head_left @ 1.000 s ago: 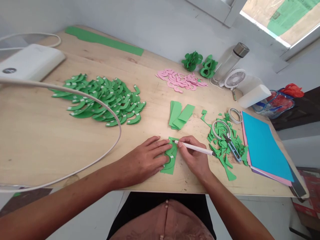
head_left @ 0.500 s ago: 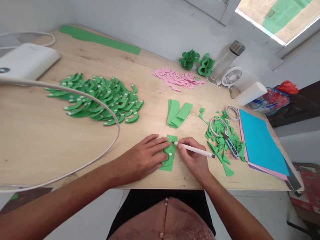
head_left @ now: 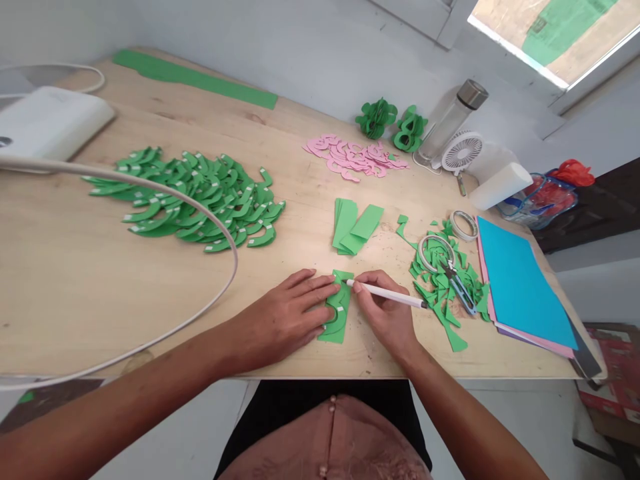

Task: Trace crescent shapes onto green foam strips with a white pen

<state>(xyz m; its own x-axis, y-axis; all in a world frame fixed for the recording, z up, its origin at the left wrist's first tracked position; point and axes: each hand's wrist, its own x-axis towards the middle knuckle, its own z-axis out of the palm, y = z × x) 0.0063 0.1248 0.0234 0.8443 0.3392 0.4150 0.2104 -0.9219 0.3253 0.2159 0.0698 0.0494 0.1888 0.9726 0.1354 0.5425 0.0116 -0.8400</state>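
Note:
My left hand [head_left: 295, 320] lies flat with its fingers stretched over a curved green paper cut-out [head_left: 341, 313] and the green paper strip [head_left: 336, 337] beneath it, partly hiding both. A white pen [head_left: 387, 293] is pinched in my right hand [head_left: 387, 317], its tip touching the upper part of the strip. Just beyond my hands lie several loose green strips [head_left: 356, 228]. Scissors [head_left: 459, 287] with blue handles rest on the green paper scraps [head_left: 445, 320] to the right of my right hand.
A heap of curved green pieces [head_left: 200, 200] spreads at the left, crossed by a white cable [head_left: 220, 223]. Pink cut-outs [head_left: 355, 159], a glass bottle [head_left: 447, 123] and a small fan [head_left: 463, 152] are at the back. Blue sheets [head_left: 523, 287] lie at the right.
The pen and my right hand have shifted very slightly left and up. My left hand keeps pressing on the paper in the same place.

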